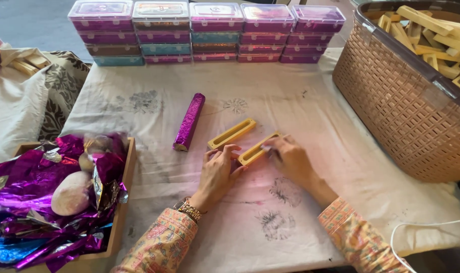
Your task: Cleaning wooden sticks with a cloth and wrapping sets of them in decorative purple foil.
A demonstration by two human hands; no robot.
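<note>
Now both hands' fingers [233, 151] touch the near yellow mould [257, 150]

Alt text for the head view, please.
Both hands, left hand and right hand, hold a yellow slotted mould on a cloth-covered table; a second mould and a purple foil-wrapped roll lie beside it.

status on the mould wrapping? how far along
Done: one purple foil-wrapped stick lies on the cloth; stacked lidded boxes line the back edge. In hand: left hand and right hand are on a yellow slotted mould, a second mould beside it. Left: the basket holds many bare wooden pieces, and the tray's foil is plentiful.
</note>
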